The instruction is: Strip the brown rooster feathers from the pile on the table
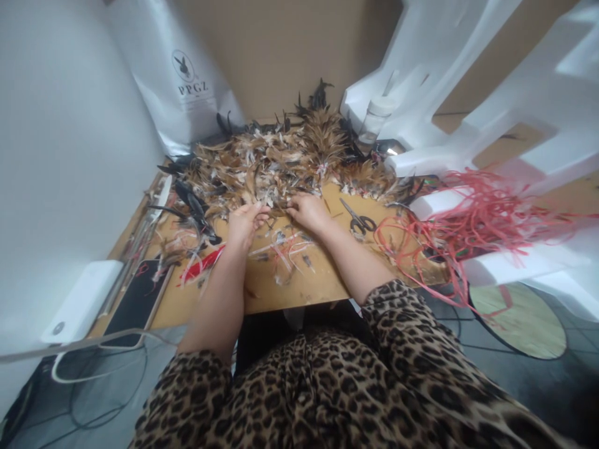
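Reads as a small craft workspace, feather work. Yellowish table top (322, 280) is carrying a big heap of brown and black feathers (262, 162), with scissors (358, 218) lying open beside it and feather scraps plus cut ties (290, 252) scattering along the near edge. Pink-red strips (491, 212) are spilling in a tangle at the right, by white foam-like pieces (440, 202). Phone (133, 299) and white device (84, 302) are sitting at the left edge, a printed bag (187, 81) is standing behind, cables are trailing over a tiled floor (98, 399). Can't tell if it's a home or a shop.
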Demonstrator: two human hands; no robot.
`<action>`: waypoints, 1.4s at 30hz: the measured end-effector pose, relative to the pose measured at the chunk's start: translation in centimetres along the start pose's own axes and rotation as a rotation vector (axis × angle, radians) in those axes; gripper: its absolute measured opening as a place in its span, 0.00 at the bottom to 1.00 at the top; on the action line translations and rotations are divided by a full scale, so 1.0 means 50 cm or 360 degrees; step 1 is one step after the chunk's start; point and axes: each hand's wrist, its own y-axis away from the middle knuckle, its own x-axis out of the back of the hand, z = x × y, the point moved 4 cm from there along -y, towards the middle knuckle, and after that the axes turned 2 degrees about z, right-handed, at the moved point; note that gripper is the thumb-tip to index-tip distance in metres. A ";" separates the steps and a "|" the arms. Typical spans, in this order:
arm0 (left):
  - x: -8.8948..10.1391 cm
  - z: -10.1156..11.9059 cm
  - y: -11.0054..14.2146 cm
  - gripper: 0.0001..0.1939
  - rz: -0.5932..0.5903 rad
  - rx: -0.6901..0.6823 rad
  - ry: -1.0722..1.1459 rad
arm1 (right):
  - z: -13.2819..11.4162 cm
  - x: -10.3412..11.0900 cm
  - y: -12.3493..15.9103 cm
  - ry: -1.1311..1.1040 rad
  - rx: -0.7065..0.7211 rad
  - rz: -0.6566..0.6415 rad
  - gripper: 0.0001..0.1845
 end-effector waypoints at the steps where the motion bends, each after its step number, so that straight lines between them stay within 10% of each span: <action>1: 0.000 0.000 0.000 0.10 0.0001 0.0003 -0.0004 | 0.005 -0.001 0.000 0.0034 -0.0106 -0.0014 0.09; 11: 0.000 -0.009 -0.004 0.10 -0.0103 0.0021 -0.0018 | 0.008 -0.018 0.002 0.0023 -0.0294 -0.0150 0.07; 22: -0.015 -0.021 0.005 0.08 -0.0335 0.0272 0.0097 | 0.021 -0.040 -0.014 -0.2227 -0.0778 -0.0032 0.19; 34: -0.031 -0.028 0.018 0.04 -0.0507 0.0440 0.0171 | -0.010 -0.024 -0.009 -0.2138 -0.0747 0.0198 0.18; 42: -0.026 -0.012 0.012 0.04 -0.0394 0.0224 0.0132 | -0.019 -0.043 0.002 -0.2126 -0.0925 -0.0141 0.21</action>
